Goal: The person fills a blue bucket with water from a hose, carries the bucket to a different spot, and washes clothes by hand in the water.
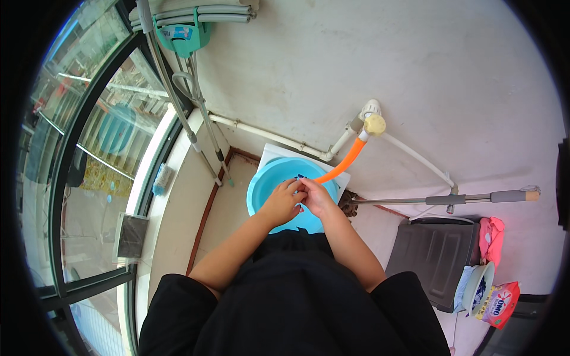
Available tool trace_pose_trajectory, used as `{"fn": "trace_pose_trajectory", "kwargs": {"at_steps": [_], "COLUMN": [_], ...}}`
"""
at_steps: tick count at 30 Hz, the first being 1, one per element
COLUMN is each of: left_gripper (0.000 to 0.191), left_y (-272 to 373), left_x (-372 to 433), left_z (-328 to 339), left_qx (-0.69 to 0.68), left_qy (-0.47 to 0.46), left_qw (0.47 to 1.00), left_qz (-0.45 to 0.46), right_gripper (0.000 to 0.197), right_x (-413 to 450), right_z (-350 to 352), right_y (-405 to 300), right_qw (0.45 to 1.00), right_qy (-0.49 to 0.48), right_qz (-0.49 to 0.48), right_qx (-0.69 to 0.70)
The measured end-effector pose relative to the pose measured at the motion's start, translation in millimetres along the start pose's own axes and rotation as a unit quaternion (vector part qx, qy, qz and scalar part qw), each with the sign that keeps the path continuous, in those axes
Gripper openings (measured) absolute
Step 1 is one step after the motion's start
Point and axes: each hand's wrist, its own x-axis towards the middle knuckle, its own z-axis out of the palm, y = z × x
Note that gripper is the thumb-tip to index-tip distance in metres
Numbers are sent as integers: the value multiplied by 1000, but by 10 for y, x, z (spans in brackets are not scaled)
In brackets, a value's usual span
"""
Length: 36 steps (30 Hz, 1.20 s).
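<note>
My left hand (281, 201) and my right hand (317, 198) meet above a light blue plastic basin (255, 196). Their fingertips touch or nearly touch, the fingers bent. Just past them shows a small dark blue thing (301, 176); whether it is pinched or lies beyond the fingers cannot be told. Below the hands, a bit of something red (302, 208) peeks out. An orange hose (348, 161) runs down from a tap with a yellowish knob (375, 125) and ends behind my right hand. The basin rests on a white stand or sink (272, 152), and my hands hide much of its inside.
Mop poles (171, 91) lean in the left corner beside a window (98, 178). A brush (162, 179) lies on the sill. To the right are another mop's handle (445, 200), a dark grey lidded box (432, 258), a white bucket (473, 289) and an OMO detergent bag (499, 305).
</note>
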Motion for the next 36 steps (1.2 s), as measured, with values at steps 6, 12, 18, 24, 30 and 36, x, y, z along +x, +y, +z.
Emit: {"fn": "trace_pose_trajectory", "kwargs": {"at_steps": [6, 12, 18, 24, 30, 36], "left_gripper": [30, 29, 26, 29, 27, 27], "left_y": [4, -37, -43, -169, -183, -166], "left_x": [21, -33, -79, -118, -104, -118], "left_z": [-71, -64, -50, -39, -46, -185], "left_qx": [-39, -66, -195, -311, -514, -702], "left_qy": [79, 102, 106, 119, 122, 132], "left_qw": [996, 993, 971, 935, 824, 648], "left_qz": [21, -1, -88, -120, -206, -264], "right_gripper": [33, 42, 45, 51, 54, 53], "right_x": [-73, -119, -121, -163, -120, -150], "right_z": [85, 143, 99, 175, 113, 121], "right_y": [-39, -23, -7, -36, -28, -45], "right_qw": [997, 996, 990, 992, 987, 984], "right_qy": [-62, -79, -130, -117, -129, -140], "right_qz": [38, 37, 48, 52, 73, 67], "right_qx": [42, 27, 27, 18, 62, 89]}}
